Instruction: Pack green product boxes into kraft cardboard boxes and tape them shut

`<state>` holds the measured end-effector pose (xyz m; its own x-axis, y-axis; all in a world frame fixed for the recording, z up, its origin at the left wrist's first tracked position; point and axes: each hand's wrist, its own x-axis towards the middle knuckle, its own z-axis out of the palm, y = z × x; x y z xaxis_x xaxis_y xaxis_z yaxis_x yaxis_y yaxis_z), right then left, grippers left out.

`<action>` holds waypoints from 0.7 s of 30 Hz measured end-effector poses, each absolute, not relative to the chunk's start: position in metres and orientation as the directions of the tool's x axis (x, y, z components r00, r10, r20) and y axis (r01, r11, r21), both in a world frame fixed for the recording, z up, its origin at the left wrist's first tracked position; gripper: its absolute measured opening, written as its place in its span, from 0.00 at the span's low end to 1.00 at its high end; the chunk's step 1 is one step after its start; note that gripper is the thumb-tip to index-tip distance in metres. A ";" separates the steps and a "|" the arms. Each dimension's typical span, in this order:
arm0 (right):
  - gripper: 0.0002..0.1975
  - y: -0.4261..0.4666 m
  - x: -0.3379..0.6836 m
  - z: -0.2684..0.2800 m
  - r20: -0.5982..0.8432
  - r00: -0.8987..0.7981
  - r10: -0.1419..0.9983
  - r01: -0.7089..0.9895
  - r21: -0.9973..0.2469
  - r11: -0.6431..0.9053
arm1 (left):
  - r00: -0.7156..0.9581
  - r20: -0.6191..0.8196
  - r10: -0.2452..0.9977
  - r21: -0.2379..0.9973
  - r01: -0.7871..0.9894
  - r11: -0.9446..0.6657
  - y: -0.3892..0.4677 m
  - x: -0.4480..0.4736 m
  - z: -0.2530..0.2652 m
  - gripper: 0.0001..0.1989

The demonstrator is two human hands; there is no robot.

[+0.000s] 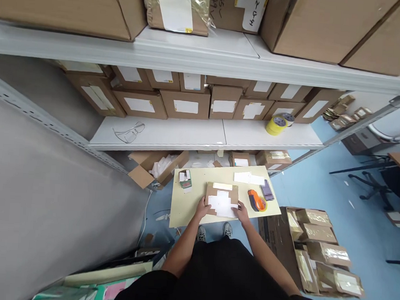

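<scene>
"Where was the box [233,196]?"

"Between the two hands, over the near middle of the table [183,213], with its near edge close to the table's near edge."

"And the hands?"

"Both held it. The left hand [202,208] gripped the left side by the near corner, thumb over the top; the right hand [241,211] had the right side, about level with it. The fingers underneath were hidden."

"So which was nearer?"

"Neither; both touched it. Most of the box lay to the far side of them, so I judged that any turn or lift hinged on those near corners."

"Its long axis?"

"I could not tell one; the sides looked nearly equal. Nor could I tell whether it sat flat or was slightly raised."

"Anything near?"

"The dispenser [255,200], right of the right hand and a little farther. The carton [185,179] stood far left, well apart from the left hand."
</scene>
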<state>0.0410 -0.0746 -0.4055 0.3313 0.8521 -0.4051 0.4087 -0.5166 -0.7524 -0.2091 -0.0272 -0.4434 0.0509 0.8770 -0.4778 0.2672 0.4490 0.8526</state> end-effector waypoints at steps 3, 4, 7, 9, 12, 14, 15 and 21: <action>0.31 -0.073 0.044 -0.398 -0.361 0.337 0.870 0.242 -0.859 -0.450 | 0.030 -0.379 0.925 0.898 0.255 0.359 -0.021 -0.210 -0.435 0.35; 0.32 -0.073 0.045 -0.396 -0.325 0.351 0.878 0.241 -0.875 -0.420 | 0.017 -0.344 0.939 0.909 0.257 0.328 -0.021 -0.209 -0.432 0.35; 0.35 -0.075 0.048 -0.395 -0.341 0.353 0.871 0.326 -0.828 -0.457 | 0.010 -0.318 0.948 0.910 0.285 0.303 -0.025 -0.204 -0.427 0.35; 0.34 -0.078 0.050 -0.396 -0.426 0.313 0.849 0.370 -0.768 -0.522 | 0.041 -0.374 0.927 0.889 0.302 0.345 -0.031 -0.202 -0.426 0.38; 0.40 -0.083 0.053 -0.396 -0.483 0.295 0.824 0.349 -0.749 -0.563 | 0.094 -0.430 0.898 0.860 0.346 0.376 -0.040 -0.205 -0.421 0.44; 0.44 -0.085 0.055 -0.392 -0.459 0.346 0.818 0.327 -0.758 -0.564 | 0.075 -0.366 0.928 0.863 0.402 0.307 -0.039 -0.210 -0.410 0.45; 0.44 -0.085 0.056 -0.389 -0.434 0.375 0.819 0.328 -0.765 -0.555 | 0.051 -0.301 0.952 0.865 0.434 0.250 -0.037 -0.212 -0.401 0.43; 0.29 -0.055 0.042 -0.353 -0.137 0.414 0.900 0.399 -0.861 -0.314 | 0.151 0.056 0.987 0.868 0.481 -0.123 0.017 -0.198 -0.349 0.21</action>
<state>0.0417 -0.0545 -0.3533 0.4141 0.8999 -0.1366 0.3992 -0.3144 -0.8613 -0.1978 0.0169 -0.3486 0.1509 0.9870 0.0562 0.4807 -0.1229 0.8682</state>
